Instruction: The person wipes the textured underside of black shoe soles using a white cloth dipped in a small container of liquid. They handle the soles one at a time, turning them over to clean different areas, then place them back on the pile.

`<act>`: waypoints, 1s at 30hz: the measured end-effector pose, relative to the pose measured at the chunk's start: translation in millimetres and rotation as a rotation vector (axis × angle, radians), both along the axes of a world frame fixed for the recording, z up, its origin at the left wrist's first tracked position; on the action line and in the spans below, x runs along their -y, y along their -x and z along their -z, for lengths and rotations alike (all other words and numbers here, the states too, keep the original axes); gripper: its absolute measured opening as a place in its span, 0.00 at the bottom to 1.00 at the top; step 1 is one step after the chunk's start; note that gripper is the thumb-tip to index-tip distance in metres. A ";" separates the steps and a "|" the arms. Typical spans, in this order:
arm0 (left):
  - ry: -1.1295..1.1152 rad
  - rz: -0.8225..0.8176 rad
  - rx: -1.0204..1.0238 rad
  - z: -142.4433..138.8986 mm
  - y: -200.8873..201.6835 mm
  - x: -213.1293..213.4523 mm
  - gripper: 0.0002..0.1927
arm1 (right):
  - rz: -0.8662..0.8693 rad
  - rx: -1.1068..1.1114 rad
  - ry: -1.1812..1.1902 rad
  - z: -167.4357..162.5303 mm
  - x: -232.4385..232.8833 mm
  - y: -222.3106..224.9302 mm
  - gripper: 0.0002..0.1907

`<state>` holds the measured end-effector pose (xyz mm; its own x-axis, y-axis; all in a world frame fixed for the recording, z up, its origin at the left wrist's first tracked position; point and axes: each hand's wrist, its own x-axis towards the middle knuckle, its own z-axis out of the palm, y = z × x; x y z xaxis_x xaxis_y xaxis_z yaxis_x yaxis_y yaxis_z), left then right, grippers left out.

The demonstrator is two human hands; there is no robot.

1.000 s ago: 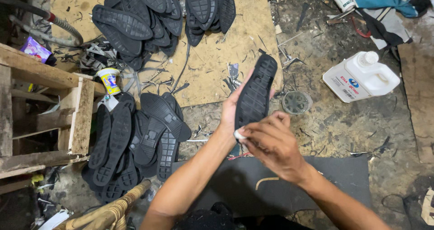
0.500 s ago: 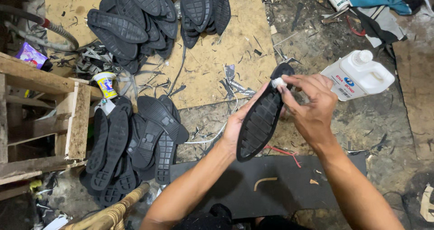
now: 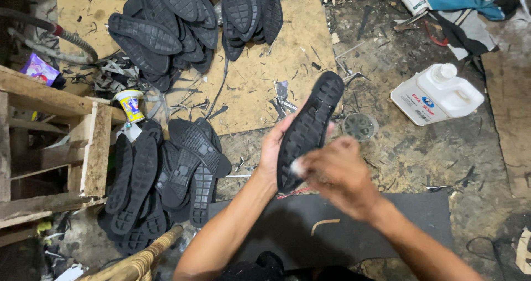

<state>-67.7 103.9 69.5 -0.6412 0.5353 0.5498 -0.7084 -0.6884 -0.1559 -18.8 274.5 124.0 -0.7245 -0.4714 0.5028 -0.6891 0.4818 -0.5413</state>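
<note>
Black rubber shoe sole (image 3: 308,130), tread up, tilted, held above floor (image 3: 420,159). Left hand (image 3: 275,148) cradles it from beneath, fingers curled round edge. Right hand (image 3: 332,173) at heel end, fingers pinching small white wad (image 3: 297,166) against tread. Step judged: wiping sole surface. Next move calls for steady support and even strokes toward toe.

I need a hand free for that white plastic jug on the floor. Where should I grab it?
Take the white jug by its moulded handle along the upper edge, coming from above. It lies on its flat side with the capped neck pointing away, so the handle faces up.
</note>
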 end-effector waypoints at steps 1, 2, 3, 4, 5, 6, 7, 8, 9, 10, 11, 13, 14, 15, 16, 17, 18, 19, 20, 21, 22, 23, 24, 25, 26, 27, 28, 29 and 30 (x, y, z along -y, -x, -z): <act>0.202 -0.043 0.071 -0.1 -4.6 1.1 0.29 | 0.065 -0.026 0.020 -0.7 -7.3 9.6 0.16; 0.401 -0.088 0.142 0.1 -9.8 1.4 0.33 | 0.125 -0.012 0.026 -2.4 -16.0 19.6 0.15; 0.601 -0.137 0.210 0.4 -11.5 1.6 0.37 | 0.186 0.000 0.031 -4.7 -25.5 30.1 0.15; 0.604 -0.130 0.163 0.6 -11.4 2.5 0.39 | 0.256 -0.008 0.046 -7.2 -34.7 40.1 0.14; 0.609 -0.124 0.119 0.3 -13.0 3.7 0.41 | 0.325 -0.013 0.061 -9.0 -42.6 48.4 0.13; 0.612 -0.119 0.076 -0.2 -13.9 4.0 0.42 | 0.392 -0.019 0.076 -9.6 -48.1 54.1 0.13; 0.629 -0.109 0.083 -0.8 -13.7 4.3 0.43 | 0.445 0.023 0.097 -9.3 -51.3 58.3 0.12; 0.646 -0.101 0.090 -1.4 -13.3 4.5 0.44 | 0.497 0.063 0.120 -8.9 -54.1 61.1 0.12; 0.665 -0.093 0.097 -2.1 -13.1 4.6 0.45 | 0.547 0.105 0.144 -8.4 -56.5 61.7 0.12; 0.655 -0.082 0.097 -2.3 -13.1 4.6 0.45 | 0.497 0.063 0.125 -7.4 -58.2 59.7 0.12; 0.645 -0.073 0.095 -2.2 -13.1 4.6 0.44 | 0.444 0.019 0.107 -6.6 -59.6 58.5 0.12; 0.641 -0.068 0.090 0.0 -13.3 4.9 0.44 | 0.429 -0.018 0.067 -5.3 -60.5 58.2 0.12; 0.647 -0.071 0.091 2.0 -13.8 5.5 0.44 | 0.466 -0.008 0.045 -5.1 -60.1 58.5 0.12; 0.653 -0.072 0.091 4.7 -14.6 6.2 0.44 | 0.505 0.003 0.024 -5.2 -58.8 58.0 0.12; 0.648 -0.083 0.081 8.1 -15.8 5.7 0.43 | 0.492 -0.020 0.028 -5.2 -55.8 56.1 0.12; 0.644 -0.098 0.067 11.8 -16.0 5.7 0.43 | 0.477 -0.048 0.036 -4.8 -50.3 55.8 0.12; 0.639 -0.116 0.047 15.9 -14.0 5.8 0.43 | 0.462 -0.082 0.046 -5.0 -44.9 55.3 0.12; 0.681 -0.126 0.108 20.1 -11.6 5.8 0.41 | 0.395 -0.096 0.027 -5.3 -38.6 51.4 0.13; 0.724 -0.138 0.176 24.5 -11.2 6.0 0.39 | 0.326 -0.104 0.009 -4.4 -29.5 41.6 0.14; 0.766 -0.150 0.250 29.1 -12.0 6.5 0.38 | 0.255 -0.108 -0.009 -3.2 -20.3 29.7 0.14; 0.679 -0.138 0.247 33.9 -10.1 6.7 0.34 | 0.187 -0.061 -0.012 -1.6 -10.8 19.6 0.15; 0.592 -0.129 0.237 38.9 -5.9 6.6 0.31 | 0.119 -0.022 -0.014 -0.3 -2.6 11.7 0.15; 0.506 -0.124 0.223 43.1 -2.1 9.7 0.29 | 0.048 0.014 -0.015 0.1 2.4 9.1 0.16; 0.635 -0.142 0.309 46.3 2.7 14.6 0.30 | 0.075 0.039 0.014 -0.5 3.6 8.1 0.15; 0.761 -0.161 0.398 48.4 11.1 18.8 0.31 | 0.101 0.066 0.041 -2.6 1.5 7.3 0.14; 0.884 -0.183 0.488 48.1 22.3 23.2 0.32 | 0.127 0.092 0.067 -4.8 -1.7 9.4 0.13; 0.903 -0.223 0.506 45.4 34.5 28.7 0.32 | 0.164 0.116 0.084 -7.8 -6.6 11.1 0.13; 0.922 -0.264 0.517 39.1 50.7 36.1 0.32 | 0.203 0.134 0.101 -11.8 -12.5 12.7 0.14; 0.938 -0.302 0.525 30.5 70.9 41.9 0.32 | 0.245 0.149 0.117 -15.0 -17.4 15.4 0.14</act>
